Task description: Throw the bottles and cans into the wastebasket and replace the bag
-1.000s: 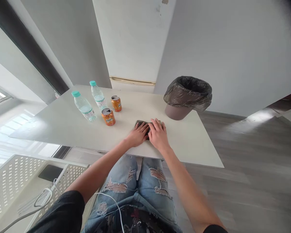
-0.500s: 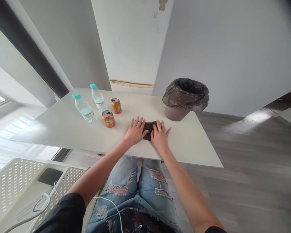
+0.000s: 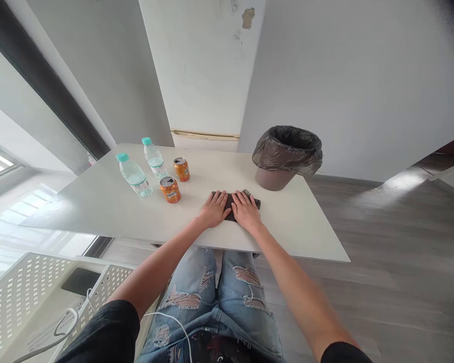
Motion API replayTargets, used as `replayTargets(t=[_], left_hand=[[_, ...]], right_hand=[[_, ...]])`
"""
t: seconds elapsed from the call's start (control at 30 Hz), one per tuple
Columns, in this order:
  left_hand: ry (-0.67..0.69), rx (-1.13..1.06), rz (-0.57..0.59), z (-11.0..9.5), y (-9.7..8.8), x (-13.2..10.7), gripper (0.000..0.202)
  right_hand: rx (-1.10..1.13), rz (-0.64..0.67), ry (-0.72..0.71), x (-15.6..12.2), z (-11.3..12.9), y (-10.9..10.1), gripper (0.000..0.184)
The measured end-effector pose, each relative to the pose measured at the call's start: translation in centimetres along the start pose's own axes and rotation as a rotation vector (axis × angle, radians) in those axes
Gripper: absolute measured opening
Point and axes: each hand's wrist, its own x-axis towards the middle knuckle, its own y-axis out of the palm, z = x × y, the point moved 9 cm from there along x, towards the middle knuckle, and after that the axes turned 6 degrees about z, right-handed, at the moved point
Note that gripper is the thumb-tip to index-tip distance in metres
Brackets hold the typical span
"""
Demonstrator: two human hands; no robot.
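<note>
A folded black plastic bag [image 3: 230,207] lies flat on the white table [image 3: 287,229] near its front edge. My left hand [image 3: 214,209] presses on the bag's left part, palm down with fingers stretched out. On its right part rests my right hand [image 3: 246,210], also flat, and a corner of the bag sticks out beyond the fingers. Much of the bag is hidden beneath both hands. Behind it to the right stands a brown trash bin [image 3: 274,179], lined with a dark bag [image 3: 287,154] folded over its rim.
Two clear bottles with teal caps, the nearer bottle [image 3: 135,176] and the farther bottle [image 3: 155,160], stand on the left of the table. Beside them are two orange cans, a front can [image 3: 170,190] and a back can [image 3: 182,170]. A perforated white basket [image 3: 26,287] sits lower left.
My right hand has turned flatter, its fingers closer together, and more of the bag's right end shows. The bag looks smoother. Bottles, cans and bin stay in place as the view shifts slightly.
</note>
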Motion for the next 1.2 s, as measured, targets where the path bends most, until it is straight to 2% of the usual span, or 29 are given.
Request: replayTargets(t=[0.23, 0.63, 0.7, 0.8, 0.87, 0.97, 1.07, 1.2], left_hand=[[0.000, -0.002, 0.001, -0.1, 0.1, 0.1, 0.072], [0.002, 0.017, 0.022, -0.4, -0.2, 0.0, 0.072], [-0.004, 0.028, 0.017, -0.5, -0.3, 0.0, 0.071], [-0.008, 0.048, -0.005, -0.7, -0.6, -0.1, 0.070], [-0.005, 0.048, -0.021, -0.8, -0.7, -0.2, 0.069], [0.002, 0.031, -0.035, -0.7, -0.7, -0.2, 0.067], [0.005, 0.032, -0.031, -0.6, -0.7, -0.1, 0.066], [0.007, 0.029, -0.016, -0.7, -0.6, 0.0, 0.067]], right_hand=[[0.012, 0.005, 0.117, -1.4, -2.7, -0.2, 0.061], [-0.004, 0.019, 0.098, -1.4, -2.6, 0.1, 0.062], [0.002, -0.024, 0.091, -1.6, -2.4, -0.5, 0.061], [0.006, -0.206, 0.059, -2.1, -1.6, -2.8, 0.059], [0.003, -0.267, -0.064, -2.3, -0.1, -3.7, 0.058], [0.006, -0.114, -0.253, -1.8, 2.3, -2.5, 0.059], [0.019, 0.040, -0.206, -1.1, 2.1, -0.9, 0.061], [0.022, 0.091, -0.151, -0.7, 1.5, -0.1, 0.063]])
